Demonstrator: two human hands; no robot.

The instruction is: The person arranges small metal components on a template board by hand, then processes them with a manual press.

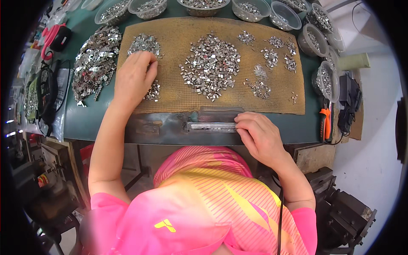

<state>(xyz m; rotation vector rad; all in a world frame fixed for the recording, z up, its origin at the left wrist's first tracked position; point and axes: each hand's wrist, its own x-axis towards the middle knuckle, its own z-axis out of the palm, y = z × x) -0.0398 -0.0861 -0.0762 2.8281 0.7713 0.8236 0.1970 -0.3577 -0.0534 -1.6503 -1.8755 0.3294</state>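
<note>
My left hand is closed, fingertips curled down at the left side of a brown textured mat. It lies between a heap of small silvery metal pieces and a smaller cluster; whatever it pinches is hidden. Near the table's front edge, my right hand has its fingers pressed together over the right end of a narrow metal rail. Small pale pieces seem to lie along the rail's groove. Beyond it, a large pile of small metal pieces covers the mat's middle.
Several smaller piles sit on the mat's right part. Plastic tubs of metal parts line the back and right. A heap of metal strips is at left. Orange-handled pliers lie right; pink-handled scissors far left.
</note>
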